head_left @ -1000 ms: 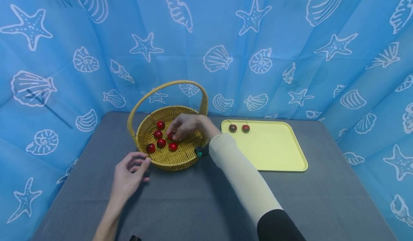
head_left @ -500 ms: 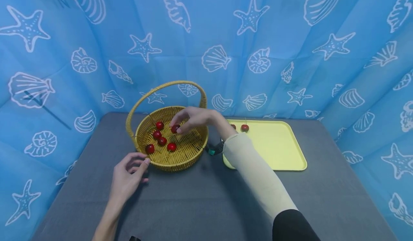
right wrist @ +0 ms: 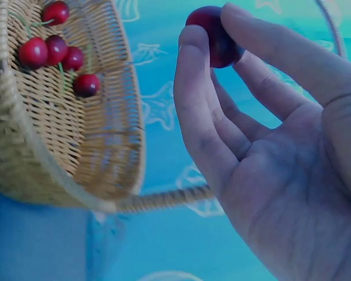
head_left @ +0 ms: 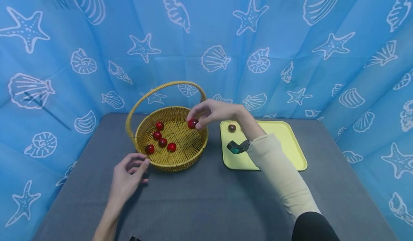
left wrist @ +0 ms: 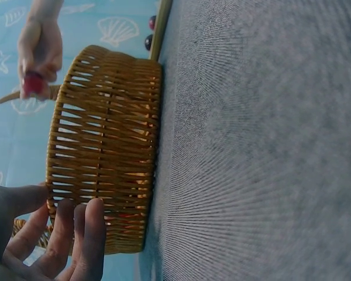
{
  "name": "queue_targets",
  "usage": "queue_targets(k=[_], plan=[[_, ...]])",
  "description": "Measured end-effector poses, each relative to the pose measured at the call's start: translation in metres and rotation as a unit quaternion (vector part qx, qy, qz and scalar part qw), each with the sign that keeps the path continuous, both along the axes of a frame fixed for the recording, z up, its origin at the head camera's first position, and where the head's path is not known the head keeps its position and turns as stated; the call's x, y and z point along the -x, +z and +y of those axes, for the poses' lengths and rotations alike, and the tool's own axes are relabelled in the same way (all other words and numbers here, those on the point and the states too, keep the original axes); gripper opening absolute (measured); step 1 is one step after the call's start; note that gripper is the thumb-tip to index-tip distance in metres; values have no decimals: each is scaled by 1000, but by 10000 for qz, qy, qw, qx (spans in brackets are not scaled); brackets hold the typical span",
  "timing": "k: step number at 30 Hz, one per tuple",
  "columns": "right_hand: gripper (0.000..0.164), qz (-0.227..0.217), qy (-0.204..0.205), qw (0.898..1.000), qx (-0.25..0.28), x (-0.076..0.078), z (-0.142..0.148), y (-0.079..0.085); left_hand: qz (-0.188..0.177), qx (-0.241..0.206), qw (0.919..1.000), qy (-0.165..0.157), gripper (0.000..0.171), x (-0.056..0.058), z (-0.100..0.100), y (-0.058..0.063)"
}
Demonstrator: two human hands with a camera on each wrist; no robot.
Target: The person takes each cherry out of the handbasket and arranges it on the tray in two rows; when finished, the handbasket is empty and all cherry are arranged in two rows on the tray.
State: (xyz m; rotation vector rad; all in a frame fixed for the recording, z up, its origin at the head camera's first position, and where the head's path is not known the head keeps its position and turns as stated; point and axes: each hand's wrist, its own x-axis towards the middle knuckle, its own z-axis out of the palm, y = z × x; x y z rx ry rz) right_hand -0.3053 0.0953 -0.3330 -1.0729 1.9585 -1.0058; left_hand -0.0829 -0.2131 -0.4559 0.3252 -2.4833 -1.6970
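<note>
Grey desk (head_left: 200, 205), blue shell-print curtain (head_left: 193, 22) behind; left hand (head_left: 128, 173) pinches basket (head_left: 174, 168) rim; right hand (head_left: 214, 111) grasps cherry (head_left: 192, 123) in fingers (right wrist: 193, 105); yellow tray (head_left: 292, 148) alongside.

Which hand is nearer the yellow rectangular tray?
Right hand, raised by the left edge of the yellow rectangular tray; left hand, at the left rim of the round tan wicker basket.

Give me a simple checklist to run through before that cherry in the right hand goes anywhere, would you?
1. Cherry pinched by the right hand: ok.
2. Basket upright on the table: ok.
3. Left hand on the basket's rim: ok.
4. Bare space on the yellow tray: ok.
5. Whole tray visible in the head view: not ok; the right arm covers part.
6. Stem on the held cherry: cannot tell; none shows.
</note>
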Motion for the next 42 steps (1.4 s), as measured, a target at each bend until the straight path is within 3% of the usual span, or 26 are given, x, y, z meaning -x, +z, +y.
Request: queue_targets(k=[4,9,16,23,27,33,42], plan=[[39,-9,-153,9998,154,-6,23,10,24,-45,10000,28,36,0,0,0],[35,-333,-530,9974,354,-13,52,19,-6,-101,9999,23,37,0,0,1],[41,-1065,-1006,9889,258,-20,94,21,2,-90,10000,4,37,0,0,0],[44,-326,-1610,9864,80,-16,137,6,-57,-101,9999,17,37,0,0,0],[40,74,-2117,9771,-223,-15,157,-5,-69,-106,9999,22,35,0,0,1],[44,612,-2555,9633,-545,-15,183,-24,-32,-66,10000,22,35,0,0,1],[50,517,-3074,9482,-608,-8,210,-65,-60,-30,10000,23,37,0,0,1]])
